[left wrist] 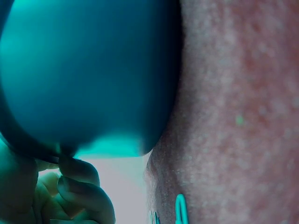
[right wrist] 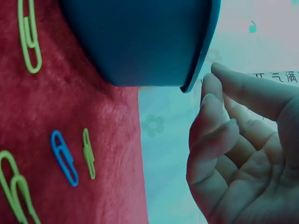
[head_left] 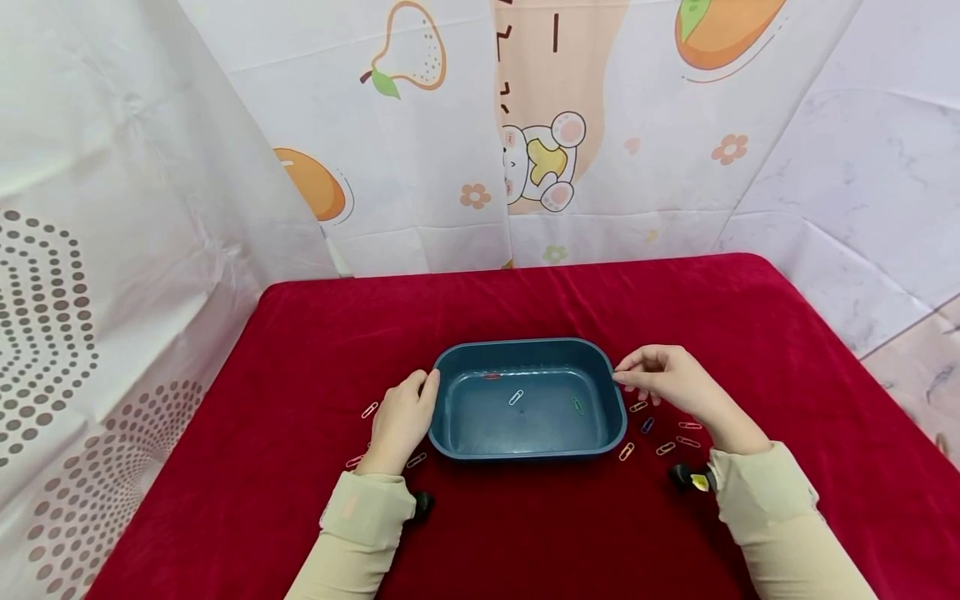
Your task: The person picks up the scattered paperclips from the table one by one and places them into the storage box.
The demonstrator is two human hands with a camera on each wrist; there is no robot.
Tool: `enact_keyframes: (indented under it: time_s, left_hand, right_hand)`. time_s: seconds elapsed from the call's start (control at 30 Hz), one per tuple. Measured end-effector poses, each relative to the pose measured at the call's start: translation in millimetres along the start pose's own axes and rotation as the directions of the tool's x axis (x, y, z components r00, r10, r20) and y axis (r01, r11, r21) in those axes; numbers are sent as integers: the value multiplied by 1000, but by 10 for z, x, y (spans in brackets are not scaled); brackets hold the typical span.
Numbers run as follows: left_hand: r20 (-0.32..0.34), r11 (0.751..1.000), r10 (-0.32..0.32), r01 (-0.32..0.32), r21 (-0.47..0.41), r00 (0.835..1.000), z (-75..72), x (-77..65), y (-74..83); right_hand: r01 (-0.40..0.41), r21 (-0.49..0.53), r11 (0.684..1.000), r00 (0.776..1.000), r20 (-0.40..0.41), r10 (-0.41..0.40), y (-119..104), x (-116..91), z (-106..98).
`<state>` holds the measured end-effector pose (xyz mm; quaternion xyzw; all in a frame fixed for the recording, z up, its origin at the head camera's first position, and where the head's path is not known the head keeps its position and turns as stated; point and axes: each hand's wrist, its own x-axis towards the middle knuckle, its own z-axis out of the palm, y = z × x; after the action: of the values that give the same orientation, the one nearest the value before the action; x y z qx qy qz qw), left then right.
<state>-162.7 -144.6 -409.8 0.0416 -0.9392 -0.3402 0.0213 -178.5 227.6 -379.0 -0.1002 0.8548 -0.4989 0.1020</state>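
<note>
A dark blue plastic basin (head_left: 517, 457) stands on red cloth; inside lie a white paper clip (head_left: 516, 397), a green paper clip (head_left: 577, 406) and a red paper clip (head_left: 491, 376). My left hand (head_left: 405, 417) grips the basin's left rim, fingers bent around it in the left wrist view. At the right rim is my right hand (head_left: 671, 379), its thumb and index tips close together and the other fingers loosely bent. The right wrist view shows these fingertips (right wrist: 212, 84) slightly apart from the rim, with nothing visible between them.
Right of the basin lie several loose clips, among them a blue paper clip (head_left: 647, 426) and a yellow paper clip (head_left: 626, 452). More clips, including a pale one (head_left: 370, 410), lie around my left hand. A printed white curtain (head_left: 420, 167) hangs behind the table (head_left: 360, 325).
</note>
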Motion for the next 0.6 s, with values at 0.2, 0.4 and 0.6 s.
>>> enact_keyframes:
  time_s: [0.2, 0.4, 0.6]
  left_hand:
    - [-6, 1000, 1, -1, 3, 1000, -1, 2, 6]
    - [-12, 1000, 7, -7, 2, 1000, -3, -5, 13]
    - [-11, 1000, 6, -5, 3, 1000, 4, -3, 12]
  right_hand:
    - [-13, -6, 1000, 1000, -7, 13, 65, -47, -31]
    - [-17, -3, 1000, 1000, 1, 17, 120, -64, -63]
    - [-46, -9, 999, 999, 23, 46, 167, -61, -76]
